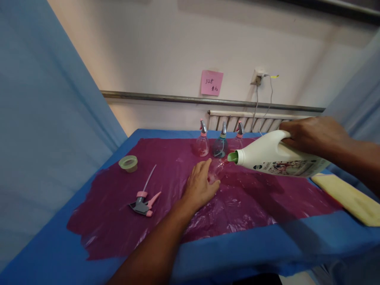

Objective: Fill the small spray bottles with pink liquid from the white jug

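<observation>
Near edge: blue-covered surface (225,253) below the jug; a dark shape at the frame bottom, cut off, unidentifiable. Wrinkled maroon plastic sheet (169,170) under and left of the jug.

Right of the jug, flat yellow slab-like item (347,198), cut by the frame edge; material unclear.

Well left of the jug, grey-and-pink trigger spray head (142,206) with pale tube, lying on the sheet.

Left hand (202,184) just left of the jug's mouth, thumb and fingers curved around a clear, round-bodied plastic bottle (215,170). Bottle's outline faint against maroon, partly behind the hand; tilt and contents cannot be told.

Right hand (310,132) wrapped on the handle of the large cream plastic jug (267,154), fingertips hidden. Jug tipped, green spout near the clear bottle; flow hard to make out, label print too small.

Farther left of the jug, small translucent greenish tub (129,163), contents unclear.

Beyond the jug's mouth, pink-tinted spray bottle (202,145), teal spray bottle (220,147), second pink-trimmed spray bottle (238,142), its base partly covered.

Wall behind: pink paper note (211,83), handwriting mostly illegible.
</observation>
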The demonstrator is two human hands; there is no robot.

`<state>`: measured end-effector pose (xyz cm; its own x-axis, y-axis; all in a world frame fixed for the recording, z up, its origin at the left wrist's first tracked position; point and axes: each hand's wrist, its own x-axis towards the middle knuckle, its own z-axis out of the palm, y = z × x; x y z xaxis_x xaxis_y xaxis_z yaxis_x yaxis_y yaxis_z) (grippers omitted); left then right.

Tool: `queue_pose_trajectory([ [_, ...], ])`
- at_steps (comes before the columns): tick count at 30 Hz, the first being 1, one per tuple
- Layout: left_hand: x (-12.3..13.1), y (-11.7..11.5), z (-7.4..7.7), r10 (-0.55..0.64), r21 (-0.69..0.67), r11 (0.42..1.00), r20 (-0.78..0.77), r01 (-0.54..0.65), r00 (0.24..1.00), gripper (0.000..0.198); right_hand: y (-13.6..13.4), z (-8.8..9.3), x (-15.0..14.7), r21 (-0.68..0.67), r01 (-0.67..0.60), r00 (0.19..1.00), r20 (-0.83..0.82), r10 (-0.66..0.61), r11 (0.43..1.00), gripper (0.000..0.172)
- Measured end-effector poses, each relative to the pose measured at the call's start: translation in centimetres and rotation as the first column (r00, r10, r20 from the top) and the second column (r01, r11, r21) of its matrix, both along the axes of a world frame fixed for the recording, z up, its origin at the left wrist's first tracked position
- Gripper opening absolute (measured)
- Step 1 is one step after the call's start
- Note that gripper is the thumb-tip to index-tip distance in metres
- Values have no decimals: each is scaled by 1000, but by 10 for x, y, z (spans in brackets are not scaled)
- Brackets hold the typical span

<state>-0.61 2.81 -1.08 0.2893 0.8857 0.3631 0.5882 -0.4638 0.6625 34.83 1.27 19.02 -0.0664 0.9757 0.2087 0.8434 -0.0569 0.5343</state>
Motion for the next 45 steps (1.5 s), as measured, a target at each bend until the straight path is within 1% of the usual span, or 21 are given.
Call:
queue_pose_trajectory([
  [6, 0, 1, 0, -3, -11, 1000, -18, 3, 1000, 83, -1, 1, 0, -10, 1, 1000, 1, -1, 1000, 27],
  [10, 1, 0, 0, 4, 0, 1000, -11, -4, 1000, 82, 0, -2, 2, 14, -23, 1000, 9, 23, 1000, 25],
  [15, 0, 0, -1, -3, 6, 1000, -10, 4, 1000, 81, 1, -1, 3, 28, -17, 1000, 4, 17, 999, 24],
  [21, 0, 2, -3, 1, 7, 1000, -5, -1, 1000, 82, 1, 2, 1, 15, -17, 1000, 1, 17, 1000, 25],
  [31, 0, 2, -6, 0, 24, 1000, -2, 0, 1000, 84, 2, 1, 3, -4, -22, 1000, -6, 22, 1000, 30],
  [37, 0, 2, -4, -8, 11, 1000, -12, 8, 1000, 85, 2, 3, -1, -11, 20, 1000, -14, -20, 1000, 31],
  [45, 1, 3, -5, -3, 15, 1000, -29, 4, 1000, 85, 4, 1, 6, 11, -28, 999, -15, 28, 1000, 29],
])
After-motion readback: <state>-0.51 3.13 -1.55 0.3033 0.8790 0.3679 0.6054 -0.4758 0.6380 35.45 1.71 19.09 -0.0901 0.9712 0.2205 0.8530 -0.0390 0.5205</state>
